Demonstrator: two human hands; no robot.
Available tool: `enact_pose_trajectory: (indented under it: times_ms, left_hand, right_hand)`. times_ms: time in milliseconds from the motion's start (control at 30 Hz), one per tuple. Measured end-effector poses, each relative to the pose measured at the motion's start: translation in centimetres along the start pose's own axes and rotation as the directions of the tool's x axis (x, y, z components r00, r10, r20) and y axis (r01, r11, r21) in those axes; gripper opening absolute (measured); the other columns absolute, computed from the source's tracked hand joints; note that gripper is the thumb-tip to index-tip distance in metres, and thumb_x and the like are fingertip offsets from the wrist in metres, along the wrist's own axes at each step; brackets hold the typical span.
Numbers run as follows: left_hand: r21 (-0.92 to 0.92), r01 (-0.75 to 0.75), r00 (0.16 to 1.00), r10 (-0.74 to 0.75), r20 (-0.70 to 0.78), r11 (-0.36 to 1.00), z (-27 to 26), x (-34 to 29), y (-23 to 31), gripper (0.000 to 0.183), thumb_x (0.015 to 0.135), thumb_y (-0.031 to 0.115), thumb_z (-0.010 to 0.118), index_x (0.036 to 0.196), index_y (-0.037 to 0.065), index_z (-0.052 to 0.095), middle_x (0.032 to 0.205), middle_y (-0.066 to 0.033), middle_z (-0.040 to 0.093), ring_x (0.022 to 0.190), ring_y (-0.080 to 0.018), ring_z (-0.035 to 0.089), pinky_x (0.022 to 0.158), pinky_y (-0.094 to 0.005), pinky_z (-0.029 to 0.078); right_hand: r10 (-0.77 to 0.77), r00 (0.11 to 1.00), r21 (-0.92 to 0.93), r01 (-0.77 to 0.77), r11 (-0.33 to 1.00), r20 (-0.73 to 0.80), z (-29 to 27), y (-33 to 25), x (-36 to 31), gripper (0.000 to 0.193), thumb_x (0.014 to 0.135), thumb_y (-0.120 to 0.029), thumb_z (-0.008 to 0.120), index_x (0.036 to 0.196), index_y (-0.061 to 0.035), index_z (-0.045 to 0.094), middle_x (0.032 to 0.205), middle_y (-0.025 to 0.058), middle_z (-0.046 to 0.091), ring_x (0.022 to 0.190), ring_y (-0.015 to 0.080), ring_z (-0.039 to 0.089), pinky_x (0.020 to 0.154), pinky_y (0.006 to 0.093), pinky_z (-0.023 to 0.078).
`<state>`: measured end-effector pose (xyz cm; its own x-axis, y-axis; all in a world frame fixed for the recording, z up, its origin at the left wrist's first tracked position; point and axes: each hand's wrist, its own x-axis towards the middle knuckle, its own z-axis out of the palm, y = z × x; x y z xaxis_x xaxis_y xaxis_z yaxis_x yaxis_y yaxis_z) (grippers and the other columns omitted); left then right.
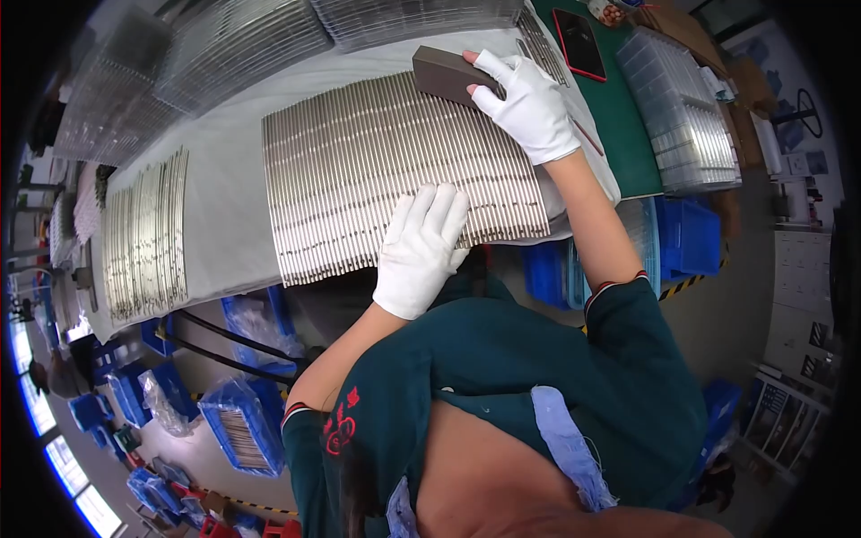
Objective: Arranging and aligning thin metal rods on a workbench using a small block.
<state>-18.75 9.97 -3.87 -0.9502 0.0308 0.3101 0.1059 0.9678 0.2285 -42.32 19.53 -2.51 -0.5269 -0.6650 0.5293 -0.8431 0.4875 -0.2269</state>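
Observation:
Many thin silvery metal rods (359,161) lie side by side in a wide flat row on the white-covered table. My left hand (420,242), in a white glove, rests flat over the near ends of the rods, fingers stretched out. At the row's far right, my right hand (527,103), in a white glove with bare thumb and finger tips, grips a dark brown rectangular block (446,73). The block lies over the far ends of the rods; whether it presses on them I cannot tell.
A smaller group of rods (146,238) lies to the left. Stacked clear plastic trays (242,54) line the far side. A red-edged phone (579,45) lies on the green mat (628,166), beside more clear trays (686,117). Blue bins (240,426) stand on the floor.

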Motion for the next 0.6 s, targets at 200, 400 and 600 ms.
enact_pose_trajectory:
  times_ms: [200,400,600]
  left_hand:
    - [-0.059,0.007,1.000,-0.007,-0.003,0.998,-0.1,0.0,0.0,0.076,0.062,0.022,0.085,0.130,0.002,0.057,0.124,-0.0101,0.058,0.116,-0.0277,0.057,0.099,-0.0408,0.046]
    - [-0.007,-0.012,0.999,0.011,-0.033,1.000,0.7,-0.7,-0.3,0.068,0.072,0.034,0.080,0.130,0.005,0.059,0.123,-0.0078,0.059,0.118,-0.0251,0.057,0.103,-0.0406,0.044]
    - [-0.018,-0.007,1.000,0.007,-0.023,1.000,0.5,-0.7,-0.1,0.064,0.075,0.034,0.079,0.129,0.005,0.061,0.126,-0.0086,0.060,0.121,-0.0258,0.056,0.106,-0.0416,0.042]
  right_hand:
    - [0.146,0.986,0.292,-0.164,0.942,0.084,0.9,-0.6,-0.8,0.057,0.085,-0.026,0.079,0.138,-0.0200,0.060,0.123,0.0133,0.071,0.110,0.0302,0.070,0.094,0.0359,0.055]
    - [0.213,0.974,0.341,-0.228,0.912,0.081,1.5,0.0,-1.6,0.060,0.087,-0.025,0.079,0.143,-0.0206,0.057,0.130,0.0116,0.069,0.115,0.0271,0.069,0.096,0.0336,0.055]
    - [0.213,0.975,0.349,-0.219,0.911,0.058,1.8,0.4,-1.8,0.062,0.086,-0.023,0.080,0.144,-0.0195,0.057,0.132,0.0090,0.069,0.119,0.0253,0.068,0.099,0.0319,0.053]
